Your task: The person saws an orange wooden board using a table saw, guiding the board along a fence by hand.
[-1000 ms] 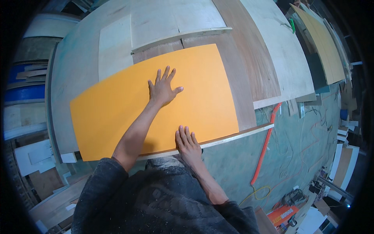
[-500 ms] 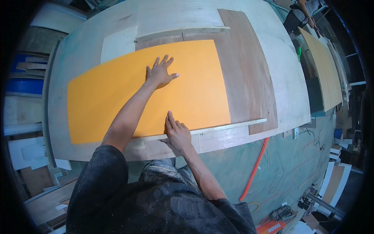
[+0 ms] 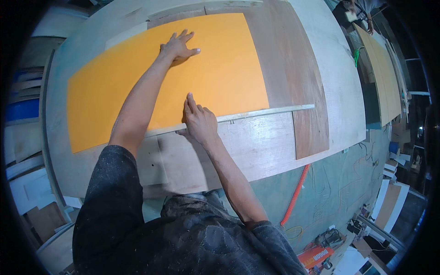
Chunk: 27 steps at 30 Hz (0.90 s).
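Observation:
A bright orange rectangular panel (image 3: 220, 68) lies flat on a large pale worktable. Near its middle, towards the far side, my left hand (image 3: 178, 48) presses down with fingers spread. Along the panel's near edge runs a narrow, pale wooden strip (image 3: 266, 112), which extends past the panel's right end over a brown board. My right hand (image 3: 200, 121) is closed over this strip, its index finger stretched forward onto the orange surface. The thumb of that hand is mostly hidden.
The brown wooden board (image 3: 300, 87) lies right of the panel on the worktable (image 3: 343, 105). A red coiled hose (image 3: 295, 195) hangs by the near edge. At the far right another person (image 3: 362, 11) stands by stacked tan boards (image 3: 380, 75). Scrap boards (image 3: 46, 220) lie at left.
The orange panel and the strip at its near edge have slid away from me across the table, both hands moving with them. More bare tabletop shows in front of the strip.

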Motion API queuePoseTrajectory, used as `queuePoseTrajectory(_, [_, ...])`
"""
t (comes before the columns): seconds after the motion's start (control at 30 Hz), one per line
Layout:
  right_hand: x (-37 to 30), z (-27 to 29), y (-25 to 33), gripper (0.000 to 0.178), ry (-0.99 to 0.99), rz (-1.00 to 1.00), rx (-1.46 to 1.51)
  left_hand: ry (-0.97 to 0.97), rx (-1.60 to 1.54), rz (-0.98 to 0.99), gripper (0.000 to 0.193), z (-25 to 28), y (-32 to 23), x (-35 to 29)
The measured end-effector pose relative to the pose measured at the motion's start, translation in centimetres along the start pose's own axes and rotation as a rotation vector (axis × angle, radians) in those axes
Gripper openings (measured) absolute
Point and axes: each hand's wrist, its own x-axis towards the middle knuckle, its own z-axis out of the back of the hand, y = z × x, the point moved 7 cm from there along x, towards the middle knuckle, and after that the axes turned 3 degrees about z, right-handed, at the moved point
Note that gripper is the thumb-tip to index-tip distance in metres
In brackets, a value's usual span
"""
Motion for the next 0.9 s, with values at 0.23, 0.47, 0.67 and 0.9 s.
queuePoseTrajectory(0.23, [4.1,-0.5,-1.5,0.119,-0.019,-0.025,-0.054,-0.006,0.011,0.009,0.099,0.7,1.3,5.2])
queuePoseTrajectory(0.47, [8.4,-1.9,-4.3,0.123,0.019,-0.075,-0.105,-0.023,0.041,0.012,0.101,0.4,1.4,10.4])
queuePoseTrajectory(0.67, [15.5,-0.6,-4.6,0.115,-0.029,-0.092,-0.117,-0.064,0.018,0.016,0.102,1.7,5.5,18.7])
queuePoseTrajectory(0.9, [21.8,-0.8,-7.0,0.120,0.019,-0.167,-0.140,-0.039,0.039,0.073,0.102,4.1,5.6,24.1])
